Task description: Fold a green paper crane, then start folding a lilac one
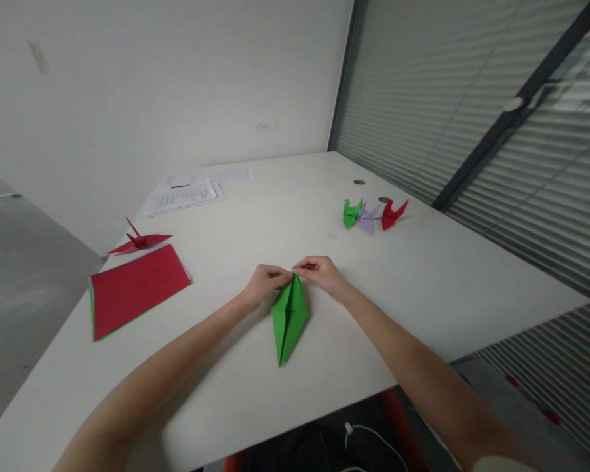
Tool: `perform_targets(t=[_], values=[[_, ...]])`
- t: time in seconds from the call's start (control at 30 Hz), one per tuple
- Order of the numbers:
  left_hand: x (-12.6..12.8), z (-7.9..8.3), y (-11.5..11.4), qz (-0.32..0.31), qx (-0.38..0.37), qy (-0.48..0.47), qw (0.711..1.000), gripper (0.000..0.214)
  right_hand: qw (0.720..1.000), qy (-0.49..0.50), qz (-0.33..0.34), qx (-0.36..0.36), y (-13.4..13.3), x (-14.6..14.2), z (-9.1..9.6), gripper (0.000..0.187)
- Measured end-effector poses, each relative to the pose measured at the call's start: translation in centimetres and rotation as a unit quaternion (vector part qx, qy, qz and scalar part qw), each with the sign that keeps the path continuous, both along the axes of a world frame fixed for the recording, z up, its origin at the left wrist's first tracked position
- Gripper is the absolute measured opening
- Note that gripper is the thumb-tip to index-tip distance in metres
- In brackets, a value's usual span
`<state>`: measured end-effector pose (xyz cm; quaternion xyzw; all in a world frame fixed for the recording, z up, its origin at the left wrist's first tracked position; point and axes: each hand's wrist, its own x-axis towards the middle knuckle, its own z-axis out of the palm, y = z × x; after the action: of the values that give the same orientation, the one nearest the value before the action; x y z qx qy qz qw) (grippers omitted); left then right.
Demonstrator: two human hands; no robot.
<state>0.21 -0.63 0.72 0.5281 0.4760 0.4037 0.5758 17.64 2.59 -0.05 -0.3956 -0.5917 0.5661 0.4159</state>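
A green folded paper point(290, 318), long and diamond-shaped with a slit down its middle, lies on the white table in front of me. Its narrow far tip is pinched between the fingers of both hands. My left hand point(268, 283) is closed on the left side of that tip, thumb and fingers together. From the right, my right hand point(320, 271) closes on the same tip with thumb and forefinger. The fingers hide the very end of the point. The paper's two near points face me and lie free of both hands.
On the left lie a stack of coloured sheets point(140, 288), red on top, and a red paper crane point(140, 242). Printed papers point(187, 195) rest at the back left. Green point(351, 214), lilac point(368, 218) and red point(392, 215) folded birds stand right, near blinds point(423, 98).
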Motion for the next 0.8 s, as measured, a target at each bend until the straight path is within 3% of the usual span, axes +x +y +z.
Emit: perform_targets(t=[0.27,0.8], values=[[-0.08,0.04,0.00,-0.007,-0.011,-0.009,1.000,0.035,0.993,0.022,0.040,-0.105,0.00,0.51,-0.19,0.030],[0.19,0.05,-0.13,0.004,-0.002,-0.023,1.000,0.039,1.000,0.007,0.005,-0.023,-0.34,-0.02,0.33,0.023]])
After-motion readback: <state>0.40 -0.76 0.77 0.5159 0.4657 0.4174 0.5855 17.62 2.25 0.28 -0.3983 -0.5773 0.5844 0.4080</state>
